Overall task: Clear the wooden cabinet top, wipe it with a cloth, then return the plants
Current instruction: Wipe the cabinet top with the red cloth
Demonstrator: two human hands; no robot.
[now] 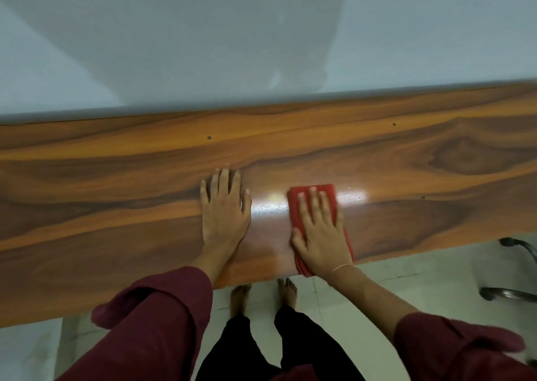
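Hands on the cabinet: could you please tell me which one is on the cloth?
The right hand, fingers straight on the red cloth; the left hand rests flat on the bare cabinet top.

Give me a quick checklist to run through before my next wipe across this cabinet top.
1. The cabinet top is cleared: ok, nothing stands on the part in view.
2. The red cloth is under control: ok, the right hand presses it flat with straight fingers.
3. The left hand is clear of the cloth: ok, it rests flat on the wood beside it, apart.
4. The cloth lies fully on the top: cannot tell, its near end reaches the front edge.
5. The wood is clean: cannot tell, glare covers the patch between the hands.
6. The plants are ready to return: cannot tell, none in view.
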